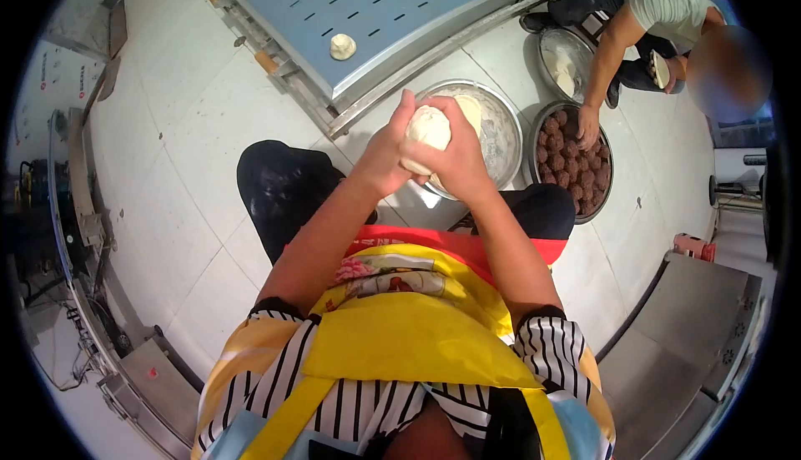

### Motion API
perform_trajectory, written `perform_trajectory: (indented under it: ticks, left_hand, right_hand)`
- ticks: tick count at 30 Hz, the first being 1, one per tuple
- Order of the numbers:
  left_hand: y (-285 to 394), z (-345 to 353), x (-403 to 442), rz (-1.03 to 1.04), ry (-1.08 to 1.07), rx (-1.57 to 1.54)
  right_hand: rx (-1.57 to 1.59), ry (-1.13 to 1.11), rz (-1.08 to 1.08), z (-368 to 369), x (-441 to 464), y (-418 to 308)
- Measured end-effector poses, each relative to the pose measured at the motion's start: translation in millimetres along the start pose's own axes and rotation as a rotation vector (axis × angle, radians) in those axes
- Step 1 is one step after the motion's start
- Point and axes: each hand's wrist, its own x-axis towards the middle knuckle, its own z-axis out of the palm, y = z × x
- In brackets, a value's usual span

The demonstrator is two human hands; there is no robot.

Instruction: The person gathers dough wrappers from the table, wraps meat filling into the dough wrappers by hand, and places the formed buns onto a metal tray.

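Both my hands are wrapped round a pale dough bun [428, 129], held up in front of me. My left hand [385, 158] closes on its left side with the thumb up. My right hand [460, 158] curls over its right side and lower front. Just beyond and below my hands is a round metal bowl [511, 139], its inside dusted with flour. A flat piece of dough [470, 112] lies in that bowl, partly hidden by my right hand.
A slotted metal tray [392, 10] stands ahead, with a dough bun [342, 46] near its corner. To the right is a basin of dark brown filling balls [576, 172]. A co-worker's hand [588, 126] reaches into it. Another bowl [546, 47] holds dough pieces.
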Motion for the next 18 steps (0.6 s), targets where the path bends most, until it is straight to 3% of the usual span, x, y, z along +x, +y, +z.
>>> perform_trajectory:
  ticks: [2, 4, 7, 10, 11, 13, 15, 17, 18]
  left_hand:
    - [-6.6, 8.2, 4.1, 0.034, 0.108, -0.146]
    - [-7.0, 13.5, 7.0, 0.033, 0.209, -0.291]
    - [5.6, -8.6, -2.9, -0.077, -0.141, -0.146]
    - [-4.1, 6.4, 1.7, 0.044, 0.107, -0.173]
    - [-1.6, 5.0, 0.0, 0.039, 0.080, -0.193]
    - [0.5, 2.9, -2.4, 0.030, 0.022, -0.244]
    - [-4.7, -0.3, 0.2, 0.033, 0.049, -0.243]
    - [-10.2, -6.8, 5.6, 0.058, 0.047, -0.244]
    - [-14.8, -11.4, 8.1, 0.077, 0.035, -0.248]
  right_hand:
    - [-0.288, 0.087, -0.024, 0.2, 3.6, 5.7]
    - [-0.222, 0.021, -0.129, -0.7, 5.4, -1.6]
    - [-0.098, -0.032, -0.109, -2.6, 2.4, -1.1]
    - [-0.208, 0.016, -0.119, 1.8, 5.0, 8.0]
    - [-0.285, 0.052, -0.136, 3.9, 6.4, 8.1]
    - [0.060, -0.114, 0.042, -2.3, 1.9, -9.7]
    - [0.101, -0.143, 0.048, -3.3, 1.0, -6.7]
    - [-0.161, -0.041, -0.132, 1.7, 8.8, 13.2]
    - [-0.139, -0.067, -0.144, 0.0, 7.5, 17.7]
